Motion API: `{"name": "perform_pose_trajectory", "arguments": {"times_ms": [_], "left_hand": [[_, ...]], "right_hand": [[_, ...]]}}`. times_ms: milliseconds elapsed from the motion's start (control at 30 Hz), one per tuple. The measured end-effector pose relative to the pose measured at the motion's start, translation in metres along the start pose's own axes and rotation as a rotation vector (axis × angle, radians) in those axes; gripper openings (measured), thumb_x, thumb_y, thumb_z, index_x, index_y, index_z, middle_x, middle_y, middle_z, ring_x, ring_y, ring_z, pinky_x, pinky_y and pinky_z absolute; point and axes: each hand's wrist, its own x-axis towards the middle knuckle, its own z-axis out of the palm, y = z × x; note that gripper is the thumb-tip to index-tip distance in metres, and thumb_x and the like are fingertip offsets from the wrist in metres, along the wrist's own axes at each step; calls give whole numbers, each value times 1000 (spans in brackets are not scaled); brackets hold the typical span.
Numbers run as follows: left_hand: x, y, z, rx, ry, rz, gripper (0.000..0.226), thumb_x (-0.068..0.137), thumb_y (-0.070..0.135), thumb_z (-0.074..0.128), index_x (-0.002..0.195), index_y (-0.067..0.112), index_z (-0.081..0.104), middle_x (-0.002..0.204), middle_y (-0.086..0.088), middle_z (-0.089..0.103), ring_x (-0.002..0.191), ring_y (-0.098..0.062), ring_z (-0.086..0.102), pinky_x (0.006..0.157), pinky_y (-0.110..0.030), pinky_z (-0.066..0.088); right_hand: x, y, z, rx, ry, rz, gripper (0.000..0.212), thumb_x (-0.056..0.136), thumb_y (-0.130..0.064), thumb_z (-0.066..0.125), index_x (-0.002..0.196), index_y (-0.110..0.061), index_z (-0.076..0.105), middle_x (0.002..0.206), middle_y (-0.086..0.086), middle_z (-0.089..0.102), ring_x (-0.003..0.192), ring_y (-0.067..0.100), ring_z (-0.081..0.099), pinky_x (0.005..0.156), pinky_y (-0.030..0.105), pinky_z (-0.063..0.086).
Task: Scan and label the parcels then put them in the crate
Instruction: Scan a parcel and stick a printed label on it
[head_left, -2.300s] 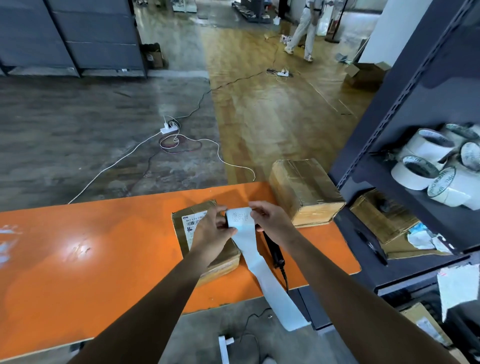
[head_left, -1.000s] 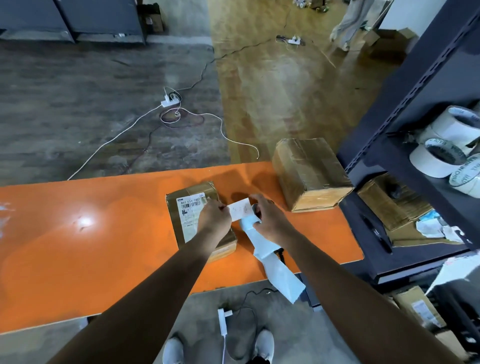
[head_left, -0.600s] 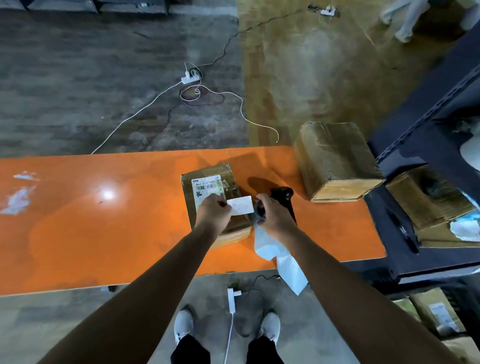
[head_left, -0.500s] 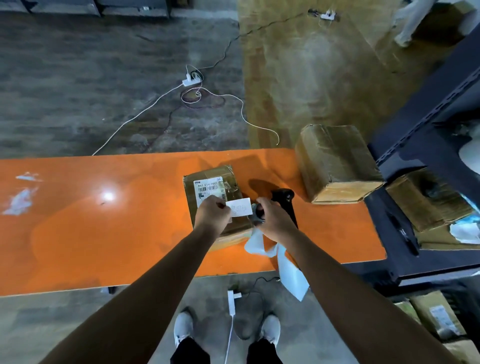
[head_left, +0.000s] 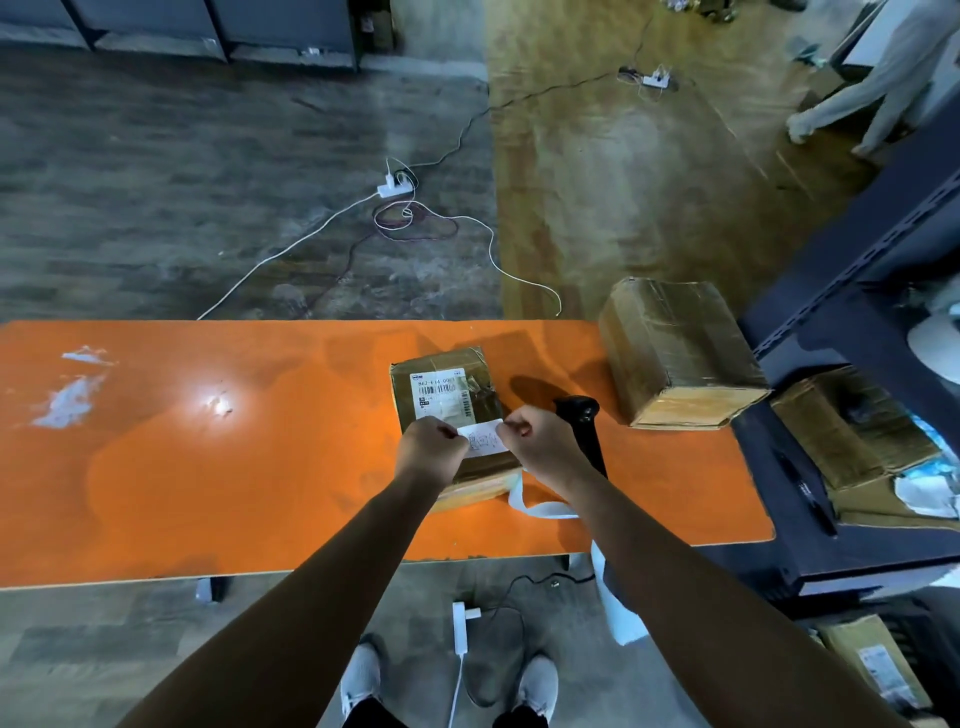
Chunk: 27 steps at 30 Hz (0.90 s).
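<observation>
Left hand (head_left: 431, 447) and right hand (head_left: 540, 441) each pinch an end of the label (head_left: 483, 440), just over the parcel (head_left: 447, 387) beneath them on the desk (head_left: 208, 467); thin, limp and likely sticky, it is best held by its edges.

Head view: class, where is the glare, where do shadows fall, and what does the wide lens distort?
Head view: glare spot on the table, left of the parcel; head view: dark shadow just left of the scanner; head view: the shelf posts lean, bent by the lens; head view: print on the label is too blurred to read.
</observation>
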Motion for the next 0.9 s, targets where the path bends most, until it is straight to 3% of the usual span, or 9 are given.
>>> {"name": "perform_pose_trajectory", "arguments": {"times_ms": [133,200,367,500,600,767,900], "left_hand": [[2,-10,2,-47,21,-40,12,76,-1,59,70,-9,65,62,-16,52,58,-23,42,56,-34,30],[3,-16,0,-62,36,-56,10,75,0,64,70,-9,65,61,-15,54,57,-23,43,55,-33,31],[4,-33,-18,-20,85,-77,10,73,11,71,81,10,66,72,-4,65,62,-21,58,47,-23,39],[10,-52,-30,54,135,-95,16,77,17,71,79,22,57,92,-6,68,85,-26,66,70,-36,55],[11,-61,-33,80,151,-97,16,79,19,69,92,18,60,95,-7,69,88,-27,66,76,-41,57],[7,-65,-32,101,172,-61,27,80,16,67,73,28,45,87,-5,67,80,-25,65,65,-35,55],[4,-67,-28,108,193,-33,19,82,16,66,87,17,48,77,2,59,61,-11,54,44,-24,38]], "right_hand": [[-2,-1,3,-50,1,-15,16,93,-32,62,84,-19,63,73,-3,64,65,6,56,52,14,39],[-3,-5,6,-77,-10,-39,18,93,-28,63,83,-13,63,70,1,62,63,11,55,53,21,39],[-5,-15,21,-153,-55,-67,21,93,-23,63,78,-9,59,65,0,55,63,16,51,59,31,38],[-7,-28,36,-233,-83,-128,23,93,-23,64,78,-6,62,68,4,59,67,21,55,61,38,44],[-8,-36,44,-317,-93,-148,22,93,-26,64,86,-5,68,79,8,68,73,23,63,66,39,51],[-8,-41,49,-410,-55,-129,21,93,-30,64,88,-10,67,82,5,69,77,22,65,65,34,52],[-9,-45,54,-515,-49,-98,23,93,-37,62,93,-14,61,84,0,63,82,20,64,65,33,49]]}}
